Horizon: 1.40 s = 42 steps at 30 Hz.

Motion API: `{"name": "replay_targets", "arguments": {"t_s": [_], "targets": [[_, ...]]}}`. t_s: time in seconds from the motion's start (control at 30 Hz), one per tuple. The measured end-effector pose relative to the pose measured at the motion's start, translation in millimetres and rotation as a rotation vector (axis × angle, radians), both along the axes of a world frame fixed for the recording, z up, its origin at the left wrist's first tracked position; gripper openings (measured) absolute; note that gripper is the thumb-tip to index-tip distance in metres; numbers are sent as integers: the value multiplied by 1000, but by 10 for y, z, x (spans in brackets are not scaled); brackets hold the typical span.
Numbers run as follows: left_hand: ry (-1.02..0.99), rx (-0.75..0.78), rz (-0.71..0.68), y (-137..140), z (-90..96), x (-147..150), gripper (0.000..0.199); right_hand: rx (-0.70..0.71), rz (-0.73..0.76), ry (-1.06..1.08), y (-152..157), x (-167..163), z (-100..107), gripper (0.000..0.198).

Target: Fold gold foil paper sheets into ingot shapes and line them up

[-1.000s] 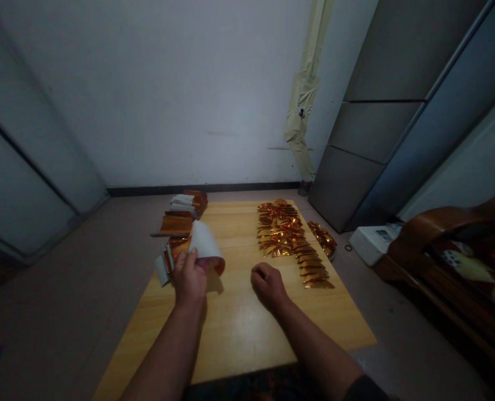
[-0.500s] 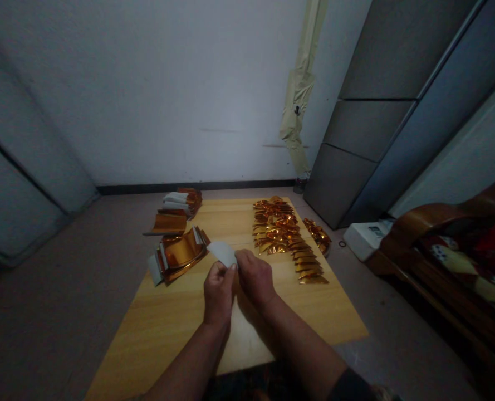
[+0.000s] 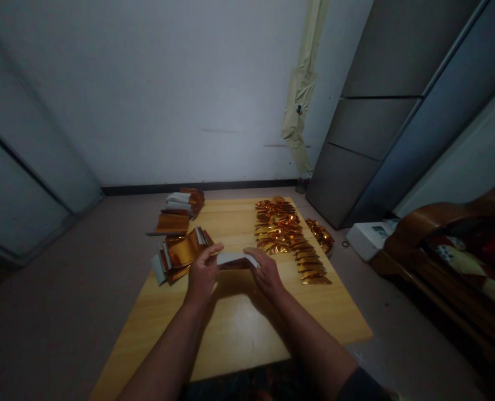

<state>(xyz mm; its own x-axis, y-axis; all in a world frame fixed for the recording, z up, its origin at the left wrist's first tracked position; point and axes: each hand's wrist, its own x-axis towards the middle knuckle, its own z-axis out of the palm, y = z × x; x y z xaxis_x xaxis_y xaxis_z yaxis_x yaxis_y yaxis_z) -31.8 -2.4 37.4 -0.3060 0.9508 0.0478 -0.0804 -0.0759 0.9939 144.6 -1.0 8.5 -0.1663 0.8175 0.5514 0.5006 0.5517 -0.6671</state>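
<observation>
Between my two hands a sheet of foil paper (image 3: 233, 258) is stretched above the table, pale side up and bent down at the right. My left hand (image 3: 203, 274) pinches its left end, close beside a curled stack of gold foil sheets (image 3: 182, 252). At the other end, the fingers of my right hand (image 3: 268, 274) are closed on the paper. Rows of folded gold foil pieces (image 3: 277, 225) overlap on the table's right side, and a shorter row of folded pieces (image 3: 312, 263) runs toward me.
The wooden table (image 3: 234, 334) stands near a white wall. More foil sheets (image 3: 172, 221) lie at its back left corner. Beyond the right edge is a heap of gold pieces (image 3: 320, 236). A grey refrigerator (image 3: 356, 133), a white box (image 3: 368, 239) and a wooden seat (image 3: 418, 267) stand to the right.
My hands have moved apart, the left one leftward and the right one slightly right. The paper, earlier bunched between them and pointing up left, now spans from hand to hand.
</observation>
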Motion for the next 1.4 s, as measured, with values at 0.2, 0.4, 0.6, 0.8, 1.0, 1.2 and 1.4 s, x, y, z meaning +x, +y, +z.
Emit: {"name": "replay_targets", "arguments": {"t_s": [0.2,0.4,0.6,0.8,1.0,1.2,1.4], "targets": [[481,256,-212,-109,-164,-146,16,113,79,-352,-183,217,-134,44],[957,392,-494,-330,-562,-277,28,49,152,-703,-509,444,-196,43],[1114,447,-465,-409,-611,-303,27,-25,214,-567,-511,471,-153,25],[1019,273,-484,-330,-432,-213,26,-213,62,-277,-442,354,-132,19],[978,34,-381,-154,-426,-95,27,-467,-262,-55,-373,146,-141,28],[924,-118,-304,-70,-408,20,23,-427,-415,-353,-327,-32,-76,27],[1073,-195,-158,-94,-415,157,45,-395,-462,-635,-312,-86,-83,35]]}}
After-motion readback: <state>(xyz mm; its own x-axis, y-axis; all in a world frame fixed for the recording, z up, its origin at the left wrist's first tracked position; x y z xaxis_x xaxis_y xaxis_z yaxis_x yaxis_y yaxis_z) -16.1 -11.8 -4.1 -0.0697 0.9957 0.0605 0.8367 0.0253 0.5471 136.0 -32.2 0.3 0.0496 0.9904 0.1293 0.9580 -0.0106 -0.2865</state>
